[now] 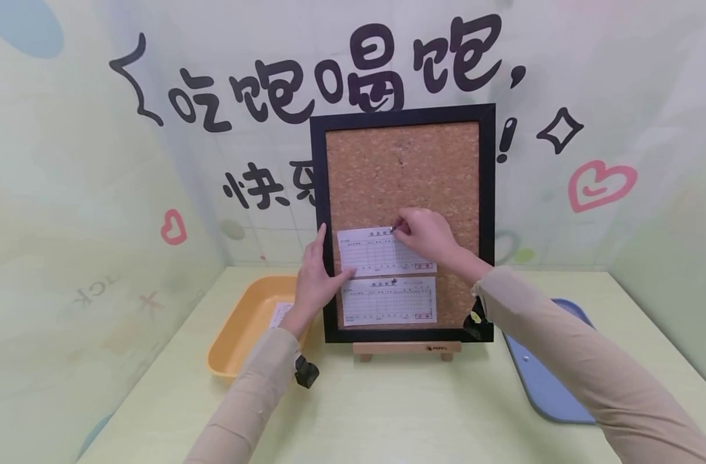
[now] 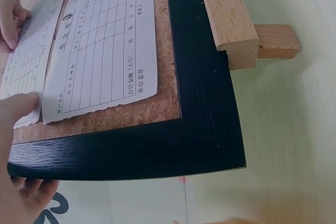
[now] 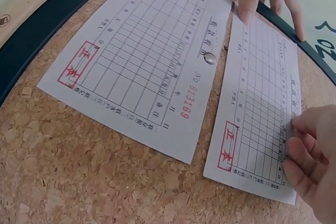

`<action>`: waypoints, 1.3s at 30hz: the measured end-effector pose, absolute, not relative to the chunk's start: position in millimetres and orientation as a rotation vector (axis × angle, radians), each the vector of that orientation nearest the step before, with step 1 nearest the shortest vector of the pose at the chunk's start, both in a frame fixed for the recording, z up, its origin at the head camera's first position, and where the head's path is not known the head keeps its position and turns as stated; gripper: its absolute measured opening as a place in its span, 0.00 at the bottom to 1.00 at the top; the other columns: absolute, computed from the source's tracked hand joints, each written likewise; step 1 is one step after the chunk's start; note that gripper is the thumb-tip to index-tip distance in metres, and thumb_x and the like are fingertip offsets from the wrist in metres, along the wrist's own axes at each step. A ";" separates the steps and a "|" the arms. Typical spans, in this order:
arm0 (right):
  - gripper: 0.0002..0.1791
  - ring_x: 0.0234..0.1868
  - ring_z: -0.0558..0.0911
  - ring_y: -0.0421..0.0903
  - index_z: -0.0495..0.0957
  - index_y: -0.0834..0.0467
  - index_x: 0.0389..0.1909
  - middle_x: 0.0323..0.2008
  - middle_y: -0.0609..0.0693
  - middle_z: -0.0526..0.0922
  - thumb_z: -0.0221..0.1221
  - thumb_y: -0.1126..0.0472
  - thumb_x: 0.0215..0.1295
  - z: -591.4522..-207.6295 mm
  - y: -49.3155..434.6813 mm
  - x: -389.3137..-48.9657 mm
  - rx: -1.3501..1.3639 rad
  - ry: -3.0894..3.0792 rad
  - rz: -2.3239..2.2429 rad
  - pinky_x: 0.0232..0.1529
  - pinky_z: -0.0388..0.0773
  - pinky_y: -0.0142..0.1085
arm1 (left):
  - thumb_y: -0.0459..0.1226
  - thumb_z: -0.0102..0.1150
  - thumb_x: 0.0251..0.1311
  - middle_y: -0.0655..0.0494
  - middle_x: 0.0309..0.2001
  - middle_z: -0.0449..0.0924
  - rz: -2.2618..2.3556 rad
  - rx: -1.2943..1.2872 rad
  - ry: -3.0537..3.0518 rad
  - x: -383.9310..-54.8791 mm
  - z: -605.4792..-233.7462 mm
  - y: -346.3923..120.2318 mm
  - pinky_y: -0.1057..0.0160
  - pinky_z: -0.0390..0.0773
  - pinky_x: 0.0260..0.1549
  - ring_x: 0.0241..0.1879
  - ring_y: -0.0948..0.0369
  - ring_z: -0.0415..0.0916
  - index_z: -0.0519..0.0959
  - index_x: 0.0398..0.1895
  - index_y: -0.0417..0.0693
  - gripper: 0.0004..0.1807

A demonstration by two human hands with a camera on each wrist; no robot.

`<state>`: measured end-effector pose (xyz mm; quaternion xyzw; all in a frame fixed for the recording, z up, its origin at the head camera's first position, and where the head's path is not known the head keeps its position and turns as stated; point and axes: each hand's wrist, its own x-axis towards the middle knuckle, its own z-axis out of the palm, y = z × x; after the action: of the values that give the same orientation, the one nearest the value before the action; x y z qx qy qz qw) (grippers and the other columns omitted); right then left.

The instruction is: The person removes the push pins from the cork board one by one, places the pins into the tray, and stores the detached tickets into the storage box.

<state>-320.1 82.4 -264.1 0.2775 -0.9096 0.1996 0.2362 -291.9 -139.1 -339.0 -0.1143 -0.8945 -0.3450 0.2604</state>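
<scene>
A black-framed cork board [image 1: 405, 171] leans on a small wooden easel [image 1: 408, 348]. Two printed receipt slips lie on its lower half, one above the other. A silvery thumbtack [image 3: 210, 58] sits at the top middle of the lower slip [image 1: 388, 308]. At the top edge of the upper slip [image 1: 367, 252], my right hand [image 1: 427, 235] pinches a small shiny tack, mostly hidden by the fingertips. My left hand [image 1: 317, 278] holds the board's left side, fingers behind the frame. Its thumb [image 2: 23, 105] presses the upper slip's lower left corner.
To the left stands an orange tray [image 1: 231, 341] with a white paper slip [image 1: 280, 313] inside. On the right, partly under my right forearm, lies a blue tray [image 1: 547, 380] holding a small shiny piece [image 1: 525, 359]. A wall with large black lettering rises behind the board.
</scene>
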 end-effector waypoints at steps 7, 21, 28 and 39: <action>0.05 0.25 0.76 0.43 0.79 0.60 0.32 0.29 0.52 0.81 0.56 0.65 0.59 -266.5 79.1 -319.6 0.738 -2.485 0.514 0.26 0.72 0.35 | 0.43 0.68 0.46 0.41 0.61 0.59 -0.911 -0.325 -2.401 -292.6 -340.6 -140.0 0.48 0.67 0.53 0.57 0.47 0.63 0.44 0.71 0.56 0.53; 0.04 0.25 0.75 0.44 0.78 0.60 0.32 0.29 0.52 0.80 0.56 0.65 0.60 -266.4 80.0 -318.5 0.728 -2.505 0.532 0.26 0.71 0.35 | 0.44 0.68 0.46 0.42 0.62 0.59 -0.932 -0.329 -2.379 -293.1 -341.5 -138.9 0.48 0.67 0.53 0.56 0.48 0.64 0.45 0.71 0.57 0.52; 0.04 0.28 0.77 0.44 0.78 0.60 0.34 0.30 0.52 0.81 0.56 0.65 0.60 -263.5 79.3 -317.9 0.753 -2.544 0.512 0.29 0.73 0.36 | 0.45 0.67 0.47 0.44 0.62 0.60 -0.929 -0.320 -2.373 -292.6 -346.2 -140.9 0.49 0.66 0.54 0.56 0.49 0.65 0.46 0.71 0.56 0.51; 0.03 0.27 0.77 0.44 0.78 0.59 0.32 0.29 0.52 0.81 0.57 0.65 0.59 -264.6 78.1 -319.2 0.760 -2.496 0.501 0.28 0.74 0.36 | 0.45 0.66 0.48 0.44 0.63 0.60 -0.922 -0.317 -2.370 -292.9 -346.7 -140.1 0.49 0.66 0.54 0.56 0.49 0.65 0.46 0.71 0.57 0.50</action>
<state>-319.2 78.1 -264.6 0.2778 -0.9120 0.1832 0.2400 -292.9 -140.1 -346.7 -0.1185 -0.8863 -0.3449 0.2854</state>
